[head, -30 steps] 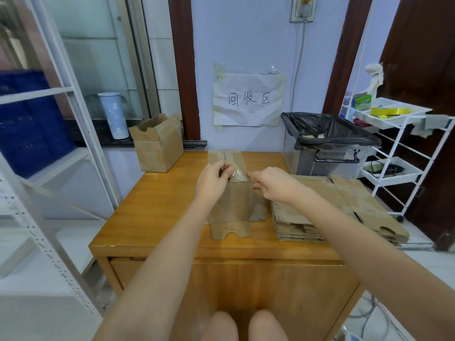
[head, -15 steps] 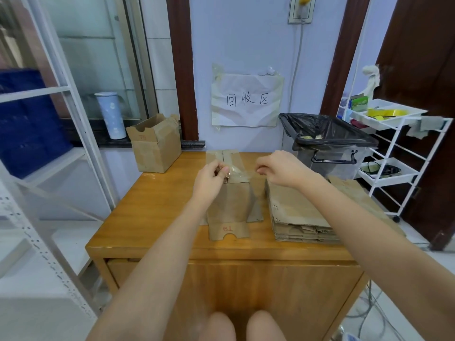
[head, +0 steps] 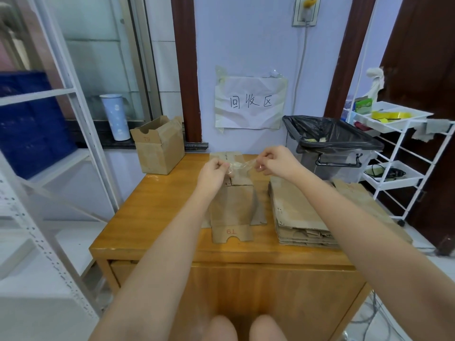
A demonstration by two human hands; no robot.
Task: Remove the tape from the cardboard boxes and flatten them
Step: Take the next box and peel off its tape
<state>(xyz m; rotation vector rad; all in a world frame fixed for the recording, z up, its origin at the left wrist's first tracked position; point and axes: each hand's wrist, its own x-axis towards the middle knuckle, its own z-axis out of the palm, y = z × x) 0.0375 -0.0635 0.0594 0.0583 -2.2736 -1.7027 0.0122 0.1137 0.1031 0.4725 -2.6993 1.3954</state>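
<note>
Left hand [head: 211,174] and right hand [head: 277,161] each pinch one end of a clear tape strip [head: 240,166], fingers curled. Strip hangs above the flattened box [head: 232,207] on the table [head: 160,205].

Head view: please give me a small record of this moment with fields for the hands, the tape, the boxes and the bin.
left hand: left hand pinches one end of the clear tape strip
right hand: right hand pinches the other end
tape: stretched between both hands, above the flattened box
flattened box: lies on the wooden table, marked T9
stack: flattened boxes piled to its right
standing box: open box at the table's far left corner
bin: black-lined bin behind the stack
</note>
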